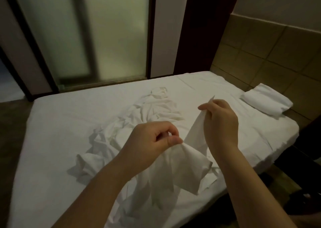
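**White cloth held up over the bed by both hands**

A white cloth (187, 161) is held in the air above the near part of the bed (60, 123), stretched on a slant between two hands. Its lower end is pinched between the thumb and curled fingers of the left hand (152, 139). Its upper edge is gripped by the right hand (220, 123), which is held higher and farther out, with a pointed corner of the fabric showing above the fingers. The hands are kept apart, each clamped on the cloth. Below the left hand the fabric is seen hanging in loose folds towards the mattress.

Behind the hands, a crumpled sheet (156, 106) is spread in wrinkled heaps across the middle of the bed. Whether it is joined to the held cloth cannot be told. A white pillow (265, 101) is set at the far right corner, against the panelled headboard (271, 53). Beyond the far edge of the bed, a frosted glass door (107, 33) in a dark frame is seen.
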Motion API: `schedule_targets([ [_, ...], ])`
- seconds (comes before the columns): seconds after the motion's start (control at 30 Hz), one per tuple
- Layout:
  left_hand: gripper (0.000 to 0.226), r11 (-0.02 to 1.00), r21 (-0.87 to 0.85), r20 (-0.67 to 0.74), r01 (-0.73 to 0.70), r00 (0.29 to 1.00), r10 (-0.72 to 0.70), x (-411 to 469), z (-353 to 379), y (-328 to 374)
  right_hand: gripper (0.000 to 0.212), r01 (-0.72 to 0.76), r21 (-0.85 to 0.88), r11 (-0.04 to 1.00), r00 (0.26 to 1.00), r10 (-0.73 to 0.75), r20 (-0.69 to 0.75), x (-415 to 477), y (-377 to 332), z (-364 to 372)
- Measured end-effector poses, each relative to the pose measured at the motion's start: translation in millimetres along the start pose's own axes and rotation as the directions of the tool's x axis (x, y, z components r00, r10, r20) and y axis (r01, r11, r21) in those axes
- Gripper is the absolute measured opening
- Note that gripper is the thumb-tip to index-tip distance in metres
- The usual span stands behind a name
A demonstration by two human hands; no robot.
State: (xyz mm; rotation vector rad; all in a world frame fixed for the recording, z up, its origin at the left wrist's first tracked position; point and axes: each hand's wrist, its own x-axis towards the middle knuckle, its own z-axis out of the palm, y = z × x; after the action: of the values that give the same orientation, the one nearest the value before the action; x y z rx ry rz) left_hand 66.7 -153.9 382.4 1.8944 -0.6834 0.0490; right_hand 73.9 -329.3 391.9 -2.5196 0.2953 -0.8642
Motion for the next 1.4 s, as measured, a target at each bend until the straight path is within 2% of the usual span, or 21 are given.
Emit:
schedule_targets([
  [0.07, 0.016, 1.0, -0.009, -0.035, 0.019, 0.999, -0.019, -0.2, -4.7, 0.9, 0.02, 0.059, -0.035, 0.998, 0.998, -0.058, 0.016, 1.7, -8.6, 1.9],
  [0.1, 0.02, 1.0, -0.004, -0.045, 0.02, 0.999, -0.02, -0.1, -5.7, 0.1, 0.019, 0.056, 0.012, 0.998, 0.997, -0.056, 0.052, 2.7, -14.8, 1.0],
  [0.17, 0.023, 1.0, 0.005, -0.073, 0.023, 0.997, -0.023, 2.9, -6.3, -1.0, 0.021, -0.057, 0.197, 0.979, 0.962, 0.002, 0.273, 3.5, -29.6, -3.2],
  [0.23, 0.028, 1.0, 0.01, -0.121, 0.024, 0.992, -0.022, 6.4, -6.8, -3.5, 0.025, -0.242, 0.284, 0.928, 0.826, 0.043, 0.562, 1.9, -41.3, -8.0],
  [0.27, 0.031, 1.0, 0.023, -0.152, 0.011, 0.988, -0.008, 7.8, -7.5, -4.7, 0.029, -0.317, 0.288, 0.904, 0.749, 0.052, 0.66, 1.4, -42.9, -9.9],
  [0.33, 0.035, 1.0, 0.015, -0.187, 0.001, 0.982, 0.002, 8.2, -9.5, -5.0, 0.04, -0.42, 0.322, 0.849, 0.634, 0.021, 0.773, 1.4, -40.7, -14.1],
  [0.4, 0.035, 0.998, -0.055, -0.19, 0.03, 0.981, -0.04, 7.1, -11.2, -3.5, 0.049, -0.44, 0.392, 0.808, 0.572, -0.084, 0.816, 0.5, -38.4, -16.7],
  [0.43, 0.034, 0.995, -0.087, -0.185, 0.041, 0.981, -0.057, 7.1, -12.1, -2.4, 0.05, -0.409, 0.426, 0.807, 0.573, -0.136, 0.808, 0.1, -38.4, -15.8],
  [0.47, 0.033, 0.993, -0.11, -0.18, 0.043, 0.982, -0.063, 7.9, -12.7, -2.2, 0.045, -0.358, 0.468, 0.808, 0.611, -0.176, 0.772, -0.9, -39.0, -13.0],
  [0.53, 0.034, 0.988, -0.148, -0.172, 0.043, 0.983, -0.068, 9.4, -14.2, -2.2, 0.031, -0.239, 0.546, 0.803, 0.735, -0.218, 0.642, -3.8, -41.3, -5.9],
  [0.6, 0.033, 0.986, -0.143, -0.164, 0.083, 0.981, -0.106, 9.0, -16.4, -2.5, 0.03, -0.176, 0.58, 0.796, 0.791, -0.237, 0.564, -7.1, -42.4, -1.9],
  [0.7, 0.024, 0.97, -0.151, -0.128, 0.193, 0.969, -0.213, 2.5, -21.8, -5.5, 0.036, -0.153, 0.602, 0.784, 0.805, -0.254, 0.535, -4.3, -38.2, -2.7],
  [0.83, 0.011, 0.907, -0.247, -0.041, 0.342, 0.931, -0.362, -11.5, -17.3, -10.9, 0.031, -0.321, 0.676, 0.664, 0.809, -0.179, 0.56, 14.7, -27.2, -17.1],
  [0.9, 0.004, 0.89, -0.26, -0.022, 0.374, 0.919, -0.393, -17.1, -7.2, -14.4, 0.03, -0.342, 0.671, 0.658, 0.802, -0.169, 0.574, 19.3, -21.3, -24.3],
  [1.03, 0.018, 0.877, -0.274, -0.001, 0.394, 0.912, -0.41, -21.1, 6.5, -25.2, 0.018, -0.33, 0.677, 0.658, 0.85, -0.106, 0.516, 17.5, -8.3, -29.6],
  [1.17, 0.022, 0.835, -0.211, 0.171, 0.508, 0.86, -0.481, -24.0, 25.5, -38.3, 0.016, -0.378, 0.713, 0.591, 0.899, 0.05, 0.435, 21.8, 18.0, -36.5],
  [1.23, 0.024, 0.819, -0.166, 0.211, 0.548, 0.832, -0.514, -28.4, 39.4, -46.9, 0.016, -0.375, 0.726, 0.577, 0.921, 0.144, 0.362, 25.5, 37.2, -41.7],
  [1.3, 0.028, 0.778, -0.284, 0.218, 0.56, 0.828, -0.517, -34.2, 51.0, -52.3, 0.015, -0.36, 0.673, 0.646, 0.933, 0.245, 0.264, 30.7, 63.8, -43.4],
  [1.33, 0.028, 0.731, -0.387, 0.223, 0.562, 0.826, -0.517, -36.3, 56.0, -52.4, 0.016, -0.362, 0.589, 0.723, 0.932, 0.274, 0.236, 33.8, 78.6, -41.9],
  [1.4, 0.027, 0.689, -0.491, 0.21, 0.533, 0.84, -0.501, -36.8, 62.4, -48.7, 0.02, -0.368, 0.296, 0.881, 0.91, 0.276, 0.309, 36.0, 105.0, -37.0],
])
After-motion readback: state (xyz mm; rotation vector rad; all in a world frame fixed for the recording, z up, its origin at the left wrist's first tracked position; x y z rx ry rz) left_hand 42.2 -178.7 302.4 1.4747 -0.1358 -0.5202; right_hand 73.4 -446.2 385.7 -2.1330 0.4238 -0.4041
